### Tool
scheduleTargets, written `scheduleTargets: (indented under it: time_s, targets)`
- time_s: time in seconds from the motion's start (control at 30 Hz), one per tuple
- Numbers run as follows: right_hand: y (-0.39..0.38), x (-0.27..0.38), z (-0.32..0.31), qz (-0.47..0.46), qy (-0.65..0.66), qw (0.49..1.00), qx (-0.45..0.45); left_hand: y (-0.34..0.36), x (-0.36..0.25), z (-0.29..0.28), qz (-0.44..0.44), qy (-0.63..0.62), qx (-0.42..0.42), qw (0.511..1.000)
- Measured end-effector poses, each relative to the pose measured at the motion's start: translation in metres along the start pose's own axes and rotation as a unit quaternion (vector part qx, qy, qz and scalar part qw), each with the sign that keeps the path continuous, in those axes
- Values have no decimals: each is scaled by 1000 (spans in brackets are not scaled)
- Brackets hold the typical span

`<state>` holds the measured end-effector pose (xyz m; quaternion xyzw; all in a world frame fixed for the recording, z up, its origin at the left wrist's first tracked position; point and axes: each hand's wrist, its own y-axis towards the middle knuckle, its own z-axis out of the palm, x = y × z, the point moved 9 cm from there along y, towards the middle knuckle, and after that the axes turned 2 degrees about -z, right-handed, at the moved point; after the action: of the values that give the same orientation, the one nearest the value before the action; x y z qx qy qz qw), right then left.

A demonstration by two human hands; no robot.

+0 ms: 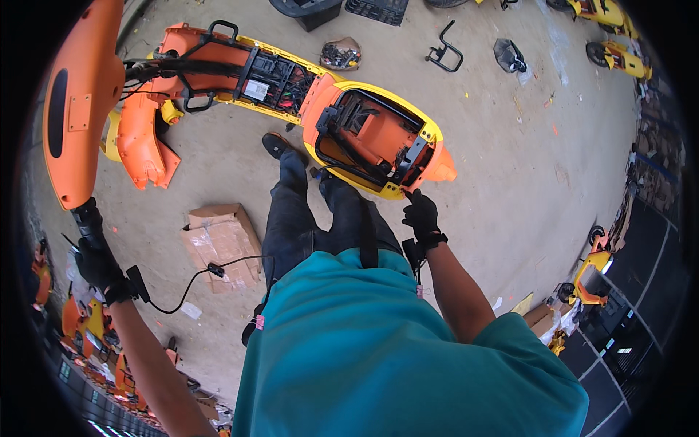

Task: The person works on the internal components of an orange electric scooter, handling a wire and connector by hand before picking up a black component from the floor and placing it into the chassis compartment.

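An orange and yellow electric scooter [313,95] stands in front of me, its seat area uncovered so that wiring and an orange inner compartment show. My left hand [98,264], in a black glove, is wrapped round the black handlebar grip [89,221] at the near end of the orange handlebar cover [84,109]. A thin lever [70,239] sticks out beside that hand. At the scooter's tail, my right hand [421,213], also gloved, has its fingers curled against the lower rear edge of the body. Their exact hold there is partly hidden.
A flattened cardboard box [222,244] lies by my legs. Loose orange panels [142,138] rest under the scooter's front. Beyond it are a bag of small parts [341,54], a bent black metal frame [445,49] and a dark bag [509,55]. Other scooters [588,273] stand farther off.
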<state>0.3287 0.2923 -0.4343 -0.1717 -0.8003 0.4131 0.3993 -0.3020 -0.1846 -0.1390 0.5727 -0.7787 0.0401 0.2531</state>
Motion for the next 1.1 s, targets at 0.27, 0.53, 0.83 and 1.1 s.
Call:
scheduleTargets:
  time_s: [0.27, 0.53, 0.83, 1.1]
  targets:
    - [-16, 50, 9, -377, -378, 843, -62, 0, -16, -25, -14, -38, -71, 997]
    - [-7, 40, 7, -248, -238, 938, -52, -1, -13, -23, -10, -64, -87, 994]
    - [10, -9, -2, 5, -32, 999, 28, 0, -10, -17, -27, -58, -75, 995]
    - [-38, 72, 8, -372, -415, 821, -123, 0, -7, -14, -57, -54, -40, 996]
